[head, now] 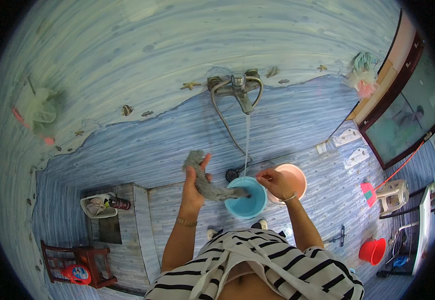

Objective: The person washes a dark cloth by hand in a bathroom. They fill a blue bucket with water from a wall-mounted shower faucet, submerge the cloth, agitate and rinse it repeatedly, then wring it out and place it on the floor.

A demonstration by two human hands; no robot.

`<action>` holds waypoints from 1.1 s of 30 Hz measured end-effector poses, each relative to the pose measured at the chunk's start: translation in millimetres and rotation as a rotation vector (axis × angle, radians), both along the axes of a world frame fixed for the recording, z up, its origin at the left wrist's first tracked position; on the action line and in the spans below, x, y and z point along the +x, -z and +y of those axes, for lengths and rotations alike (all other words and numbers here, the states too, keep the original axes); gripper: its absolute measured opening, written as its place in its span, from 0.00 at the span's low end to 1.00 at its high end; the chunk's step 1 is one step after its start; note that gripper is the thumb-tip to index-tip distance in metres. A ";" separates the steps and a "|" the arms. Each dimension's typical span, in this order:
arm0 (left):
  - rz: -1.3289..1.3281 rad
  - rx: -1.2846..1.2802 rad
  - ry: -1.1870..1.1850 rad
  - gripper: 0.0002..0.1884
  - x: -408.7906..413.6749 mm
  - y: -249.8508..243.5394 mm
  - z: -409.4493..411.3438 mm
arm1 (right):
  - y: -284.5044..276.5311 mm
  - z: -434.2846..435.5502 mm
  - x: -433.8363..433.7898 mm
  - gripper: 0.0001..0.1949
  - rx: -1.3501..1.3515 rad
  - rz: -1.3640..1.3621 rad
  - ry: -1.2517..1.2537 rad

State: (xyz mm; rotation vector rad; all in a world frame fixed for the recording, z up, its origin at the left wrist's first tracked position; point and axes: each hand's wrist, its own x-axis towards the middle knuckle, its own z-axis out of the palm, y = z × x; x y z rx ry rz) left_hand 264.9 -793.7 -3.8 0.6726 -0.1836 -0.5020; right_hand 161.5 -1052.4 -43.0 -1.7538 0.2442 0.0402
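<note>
My left hand (197,183) holds a grey knitted cloth (206,185), gripped between thumb and fingers; its lower end hangs over the light-blue bucket (245,213). Near that bucket's upper right rim is my right hand (275,183), fingers curled together; whether anything small is between them cannot be told. From the wall-mounted mixer tap (243,98) a stream of water (247,142) runs down into the blue bucket. A pale pink bucket (296,176) stands just beyond my right hand, partly hidden by it.
A shower head (232,174) on its hose lies behind the blue bucket. At left are a white basket (108,214), a dark bottle (120,203) and a wooden chair (93,262) bearing a red container (78,274). At right stand a red bucket (372,251) and a plastic stool (394,195).
</note>
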 end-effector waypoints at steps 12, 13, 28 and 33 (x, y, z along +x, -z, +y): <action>-0.524 0.980 0.232 0.30 -50.5 47.0 -7.1 | -15.9 68.0 40.0 0.19 0.595 -0.063 -0.027; -0.332 0.826 0.286 0.29 -56.6 65.4 -2.0 | -18.6 70.3 40.6 0.19 0.610 -0.050 -0.063; 0.030 0.692 0.372 0.42 -55.6 64.1 -9.2 | 41.9 85.9 13.3 0.29 -0.336 0.035 -0.224; 0.294 0.402 0.283 0.32 -58.6 78.7 -8.5 | 48.8 86.2 14.0 0.23 -0.206 0.091 -0.148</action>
